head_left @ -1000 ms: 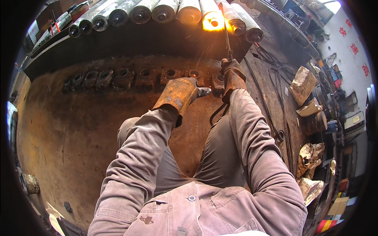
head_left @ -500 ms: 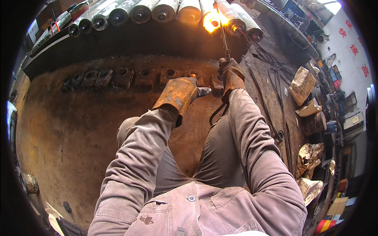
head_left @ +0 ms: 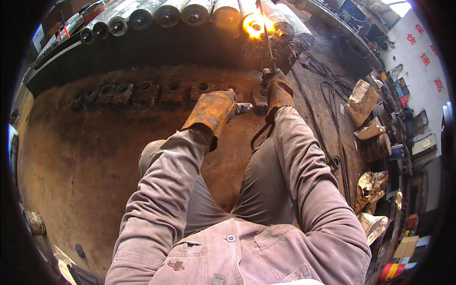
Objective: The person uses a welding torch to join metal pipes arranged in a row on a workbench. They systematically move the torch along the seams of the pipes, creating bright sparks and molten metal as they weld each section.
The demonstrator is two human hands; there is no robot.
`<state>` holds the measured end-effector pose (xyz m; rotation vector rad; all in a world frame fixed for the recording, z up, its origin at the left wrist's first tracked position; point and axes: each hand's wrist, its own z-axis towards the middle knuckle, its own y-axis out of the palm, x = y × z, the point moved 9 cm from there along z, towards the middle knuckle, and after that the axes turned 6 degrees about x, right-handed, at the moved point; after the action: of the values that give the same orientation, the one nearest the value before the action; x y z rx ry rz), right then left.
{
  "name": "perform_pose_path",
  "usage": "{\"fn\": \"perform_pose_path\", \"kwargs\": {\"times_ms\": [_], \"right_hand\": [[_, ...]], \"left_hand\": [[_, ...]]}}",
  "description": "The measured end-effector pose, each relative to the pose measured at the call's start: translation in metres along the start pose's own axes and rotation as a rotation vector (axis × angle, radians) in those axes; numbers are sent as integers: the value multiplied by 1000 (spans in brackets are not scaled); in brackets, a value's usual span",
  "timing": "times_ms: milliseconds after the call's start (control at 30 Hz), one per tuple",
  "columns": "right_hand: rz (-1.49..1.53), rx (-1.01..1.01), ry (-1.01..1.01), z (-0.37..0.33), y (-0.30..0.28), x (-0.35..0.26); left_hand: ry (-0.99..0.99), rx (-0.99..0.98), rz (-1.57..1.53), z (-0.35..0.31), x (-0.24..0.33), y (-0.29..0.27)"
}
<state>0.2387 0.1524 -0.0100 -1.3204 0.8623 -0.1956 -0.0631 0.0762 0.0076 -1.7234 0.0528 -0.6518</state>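
My right hand (head_left: 277, 90), in a brown leather work glove, is closed round the handle of a cutting torch (head_left: 270, 53). The torch points away from me, and its bright flame (head_left: 255, 26) burns against the end of one metal roller (head_left: 248, 6). My left hand (head_left: 216, 111) wears a matching glove with a wide cuff. Its thumb sticks out to the right and its fingers are partly hidden; it looks open and holds nothing I can see. Just beyond it lies a row of dark metal blocks (head_left: 145, 93) with round holes; one near the left hand glows orange.
Several metal rollers (head_left: 194, 15) lie side by side along the far edge. Black hoses (head_left: 332, 95) run over the rusty steel plate (head_left: 95, 166) at the right. Crumpled paper bags (head_left: 362, 103) and a brown spool (head_left: 375, 147) stand by the right edge.
The whole view has shifted slightly. More sparks and smoke show below the flame now. My right hand keeps its grip on the torch, and my left hand stays near the blocks.
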Motion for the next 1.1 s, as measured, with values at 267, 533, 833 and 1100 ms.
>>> {"fn": "perform_pose_path", "kwargs": {"times_ms": [267,533,833,1100], "right_hand": [[-32,9,-74,21,19,3],[-68,35,-111,27,33,14],[-88,64,-120,22,26,10],[-106,85,-130,20,23,9]], "left_hand": [[17,86,5,-6,-2,-9],[21,118,-28,-13,-3,-9],[-5,69,-20,-7,-3,-6],[-61,-44,-8,-6,-4,-6]]}}
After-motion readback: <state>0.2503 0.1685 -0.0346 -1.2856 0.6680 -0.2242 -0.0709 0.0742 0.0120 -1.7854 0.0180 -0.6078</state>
